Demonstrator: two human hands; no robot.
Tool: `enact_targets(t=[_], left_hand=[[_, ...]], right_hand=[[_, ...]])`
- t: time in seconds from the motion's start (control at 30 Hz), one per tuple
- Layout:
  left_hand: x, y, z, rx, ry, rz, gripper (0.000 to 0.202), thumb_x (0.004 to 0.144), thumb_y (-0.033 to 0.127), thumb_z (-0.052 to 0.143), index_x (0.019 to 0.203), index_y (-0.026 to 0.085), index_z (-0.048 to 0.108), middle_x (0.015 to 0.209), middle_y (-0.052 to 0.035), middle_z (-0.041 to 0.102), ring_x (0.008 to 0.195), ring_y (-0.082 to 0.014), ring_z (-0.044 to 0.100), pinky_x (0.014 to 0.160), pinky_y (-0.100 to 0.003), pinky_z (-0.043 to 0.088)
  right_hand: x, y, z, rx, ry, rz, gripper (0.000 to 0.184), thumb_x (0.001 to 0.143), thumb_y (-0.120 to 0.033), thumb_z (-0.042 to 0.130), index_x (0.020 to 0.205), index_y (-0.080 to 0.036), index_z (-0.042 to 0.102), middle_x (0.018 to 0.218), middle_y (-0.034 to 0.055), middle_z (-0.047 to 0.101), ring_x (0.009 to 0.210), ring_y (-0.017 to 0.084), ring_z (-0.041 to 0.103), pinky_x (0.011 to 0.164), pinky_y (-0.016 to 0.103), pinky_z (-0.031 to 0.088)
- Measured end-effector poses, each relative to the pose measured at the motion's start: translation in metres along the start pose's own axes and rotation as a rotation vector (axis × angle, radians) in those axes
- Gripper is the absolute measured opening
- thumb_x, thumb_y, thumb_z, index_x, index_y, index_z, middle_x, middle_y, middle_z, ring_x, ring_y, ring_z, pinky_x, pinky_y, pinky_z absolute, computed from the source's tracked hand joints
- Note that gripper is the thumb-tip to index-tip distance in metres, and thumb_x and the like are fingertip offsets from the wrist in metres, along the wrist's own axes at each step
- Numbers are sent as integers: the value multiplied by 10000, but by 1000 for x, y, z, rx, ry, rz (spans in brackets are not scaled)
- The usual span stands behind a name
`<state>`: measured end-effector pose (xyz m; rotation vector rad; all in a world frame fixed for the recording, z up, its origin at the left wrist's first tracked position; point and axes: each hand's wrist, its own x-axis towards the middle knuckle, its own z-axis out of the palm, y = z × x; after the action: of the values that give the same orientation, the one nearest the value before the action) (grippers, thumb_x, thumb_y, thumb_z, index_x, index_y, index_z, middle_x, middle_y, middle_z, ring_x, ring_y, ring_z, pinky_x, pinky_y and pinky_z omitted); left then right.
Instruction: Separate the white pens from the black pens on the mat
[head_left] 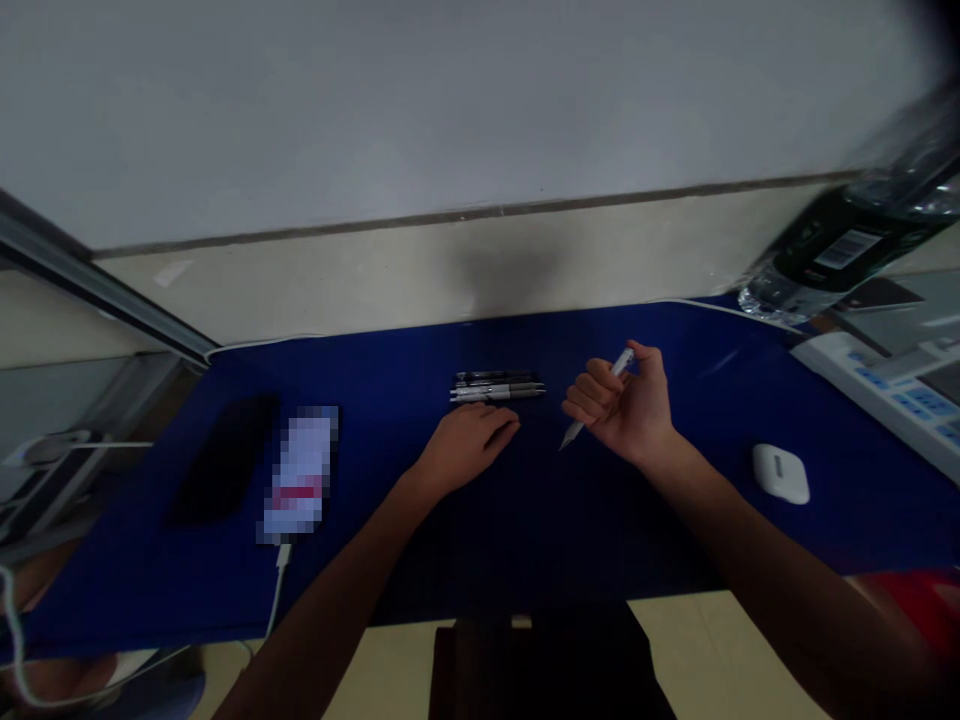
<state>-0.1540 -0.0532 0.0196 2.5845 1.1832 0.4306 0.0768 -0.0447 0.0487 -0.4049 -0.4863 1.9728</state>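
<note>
My right hand (630, 405) is closed around a white pen (623, 362), with the fingers wrapped round its barrel. The thumb is at the pen's upper end, and the pointed tip slants down to the left over the blue desk surface (570, 540). Palm down, my left hand (472, 440) rests on the desk with its fingers loosely extended and nothing visible in them. Just beyond its fingertips, several pens (499, 388) lie side by side, the nearer ones white and grey, the farther ones dark.
To the left lie a lit phone (300, 475) with a white cable (277, 590) plugged in, and a dark flat object (225, 460). A white earbud case (781, 473) sits at right. Behind it are a plastic bottle (847, 245) and a white power strip (892, 390). A wall (480, 110) closes off the back.
</note>
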Motion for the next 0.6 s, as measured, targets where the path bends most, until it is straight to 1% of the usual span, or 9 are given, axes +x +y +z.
enact_targets(t=[0.23, 0.43, 0.6], left_hand=[[0, 0, 0, -5, 6, -4, 217, 1008, 315, 423, 1067, 240, 618, 963, 2, 696, 882, -170, 640, 806, -308, 471], [0, -1, 1, -3, -2, -2, 227, 1010, 324, 418, 1075, 234, 616, 965, -4, 697, 887, -171, 641, 804, -310, 471], [0, -1, 1, -8, -4, -4, 235, 1013, 326, 406, 1070, 242, 618, 957, -1, 695, 872, -169, 639, 802, -309, 471]], right_hand=[[0, -1, 2, 5, 22, -19, 518, 836, -571, 430, 522, -223, 210, 464, -55, 208, 438, 101, 188, 463, 278, 226], [0, 0, 2, -69, 18, -17, 521, 818, -586, 421, 499, -223, 226, 450, -55, 184, 427, 103, 178, 460, 286, 221], [0, 0, 4, -147, 84, -41, 569, 854, -658, 383, 499, -225, 283, 482, -52, 196, 447, 110, 176, 474, 288, 249]])
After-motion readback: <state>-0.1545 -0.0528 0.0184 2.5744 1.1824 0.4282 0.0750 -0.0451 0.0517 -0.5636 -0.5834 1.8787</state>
